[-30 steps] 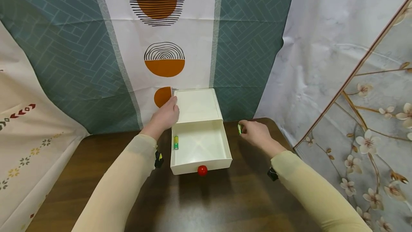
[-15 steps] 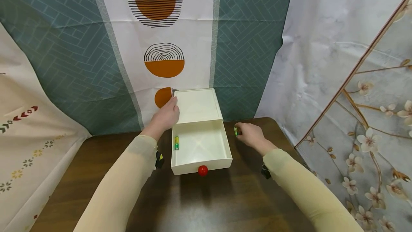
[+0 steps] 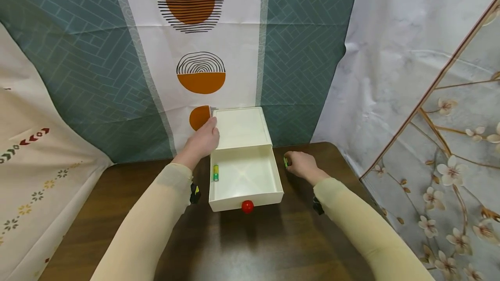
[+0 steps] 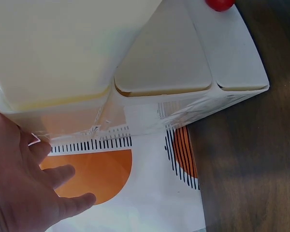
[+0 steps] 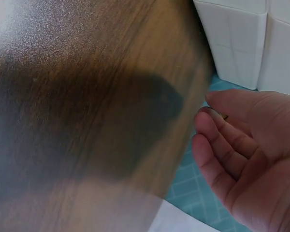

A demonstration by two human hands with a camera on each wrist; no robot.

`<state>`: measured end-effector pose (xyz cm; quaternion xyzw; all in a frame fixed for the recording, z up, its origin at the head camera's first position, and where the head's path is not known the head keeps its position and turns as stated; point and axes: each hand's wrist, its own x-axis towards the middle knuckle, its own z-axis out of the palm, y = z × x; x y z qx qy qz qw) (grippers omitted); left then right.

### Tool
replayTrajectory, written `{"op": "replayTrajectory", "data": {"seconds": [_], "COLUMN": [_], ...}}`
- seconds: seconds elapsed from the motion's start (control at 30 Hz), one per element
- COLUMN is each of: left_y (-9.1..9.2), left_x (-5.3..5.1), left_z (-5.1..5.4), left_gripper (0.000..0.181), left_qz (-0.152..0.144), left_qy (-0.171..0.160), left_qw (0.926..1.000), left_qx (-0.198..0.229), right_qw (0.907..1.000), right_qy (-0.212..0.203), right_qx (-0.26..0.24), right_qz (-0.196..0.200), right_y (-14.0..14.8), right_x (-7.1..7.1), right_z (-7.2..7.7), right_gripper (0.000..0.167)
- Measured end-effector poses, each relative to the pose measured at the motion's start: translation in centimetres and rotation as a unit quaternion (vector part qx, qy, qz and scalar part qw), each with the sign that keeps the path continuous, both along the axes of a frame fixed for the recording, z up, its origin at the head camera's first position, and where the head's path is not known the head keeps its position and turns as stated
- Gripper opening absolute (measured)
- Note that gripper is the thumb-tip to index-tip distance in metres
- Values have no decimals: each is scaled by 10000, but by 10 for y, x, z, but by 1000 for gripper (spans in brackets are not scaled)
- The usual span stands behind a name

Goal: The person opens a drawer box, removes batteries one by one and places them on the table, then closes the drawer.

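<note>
A white box (image 3: 243, 128) stands at the back of the table, its drawer (image 3: 230, 204) pulled out. One green-and-yellow battery (image 3: 216, 173) lies along the drawer's left wall. My left hand (image 3: 202, 140) rests against the box's left side; in the left wrist view its fingers (image 4: 75, 205) are spread and fairly straight, some touching the box. Right of the drawer, my right hand (image 3: 302, 165) pinches a second green battery (image 3: 286, 162) between thumb and fingertips, above the table. Fingers hide most of that battery in the right wrist view.
The drawer front has a round red knob (image 3: 247, 206). The brown wooden table (image 3: 250, 250) extends to both sides and in front. A patterned cloth (image 3: 300, 64) hangs right behind the box, with other cloths at left and right.
My right hand has moved a little to the left, closer to the drawer, with the battery in its fingers. The left hand, box and drawer have stayed in place.
</note>
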<state>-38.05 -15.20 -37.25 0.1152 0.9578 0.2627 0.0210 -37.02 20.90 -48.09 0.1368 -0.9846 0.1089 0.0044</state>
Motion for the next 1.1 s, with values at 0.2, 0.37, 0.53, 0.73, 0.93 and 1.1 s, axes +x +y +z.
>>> {"op": "replayTrajectory", "data": {"seconds": [0.2,0.37,0.53,0.73,0.93,1.1], "left_y": [-1,-1,-1,-1,0,-1], "left_x": [0,0,1,0,1,2], "left_z": [0,0,0,0,2,2], "left_gripper": [66,66,66,66,66,66], "left_qz": [-28,-41,-9,5,-14,6], "left_qy": [37,36,16,5,-15,-39], "left_qw": [10000,10000,10000,10000,10000,10000], "left_qx": [34,24,64,50,57,53], "right_qw": [9999,9996,9997,9999,9994,9988], "right_qy": [-103,-284,-193,-76,-310,-409], "right_qx": [0,-23,87,107,68,-88], "right_qz": [3,-18,94,47,-136,-237], "right_y": [-3,0,14,27,25,25], "right_x": [-5,-17,-57,-94,-90,-87], "right_z": [-5,-17,-64,-112,-110,-113], "right_gripper": [49,47,44,49,51,52]}}
